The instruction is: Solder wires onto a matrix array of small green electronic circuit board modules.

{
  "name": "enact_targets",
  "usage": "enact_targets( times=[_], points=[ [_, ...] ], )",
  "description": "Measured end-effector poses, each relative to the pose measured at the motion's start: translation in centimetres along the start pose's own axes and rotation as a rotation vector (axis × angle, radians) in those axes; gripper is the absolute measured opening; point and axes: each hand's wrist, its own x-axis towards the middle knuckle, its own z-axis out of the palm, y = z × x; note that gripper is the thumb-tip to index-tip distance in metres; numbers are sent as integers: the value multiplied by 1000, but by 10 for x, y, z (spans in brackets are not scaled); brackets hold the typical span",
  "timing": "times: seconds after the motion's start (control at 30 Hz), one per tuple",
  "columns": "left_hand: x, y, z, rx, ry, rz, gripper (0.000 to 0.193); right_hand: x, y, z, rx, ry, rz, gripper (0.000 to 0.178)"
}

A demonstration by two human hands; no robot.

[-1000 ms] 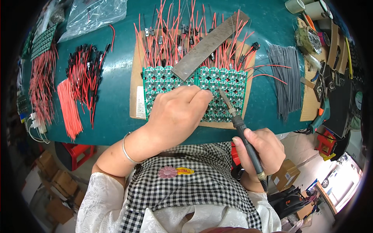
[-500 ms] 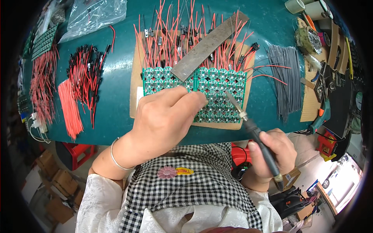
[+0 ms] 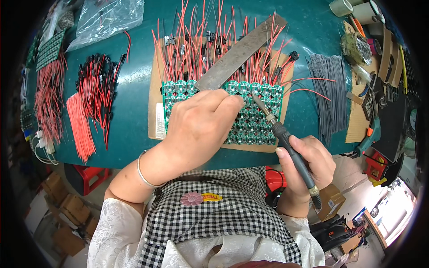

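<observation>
- Two hands are at work over our green panel [image 3: 250, 120] of small round boards, which lies on a cardboard sheet [image 3: 154, 107] near the front edge of the teal tabletop [image 3: 134, 80].
- Our left hand [image 3: 201, 125] comes in from the lower left, forearm angled up across the table edge, a bangle [image 3: 143, 172] on the wrist. It lies knuckles up on the panel's left half, fingers curled and pressed together at the tips; we cannot tell whether they pinch anything.
- Our right hand [image 3: 308, 163] sits off the front edge, right of the panel, fist closed round the dark handle of a soldering iron [image 3: 286, 143]. The iron slants up and to the left, its tip over the panel's upper middle, just beside the left fingertips.
- Red wires [image 3: 214, 49] fan from the panel's far edge toward the back of the tabletop, with a flat metal bar [image 3: 241, 51] lying slantwise across them.
- More red wire bundles [image 3: 89, 98] lie toward the left edge, and grey wires [image 3: 330, 89] lie right of the cardboard.
</observation>
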Motion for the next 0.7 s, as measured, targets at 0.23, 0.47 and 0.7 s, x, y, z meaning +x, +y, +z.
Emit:
enact_targets(
  times=[0.23,0.47,0.7],
  points=[
    [2,4,2,56,2,-7,23,1,-13,6,-117,-48,-46,35],
    [5,7,4,97,23,-8,22,8,-17,7,-113,-50,-50,33],
    [3,5,-9,-6,134,13,20,10,-16,-1,-85,-53,-22,30]
  ],
)
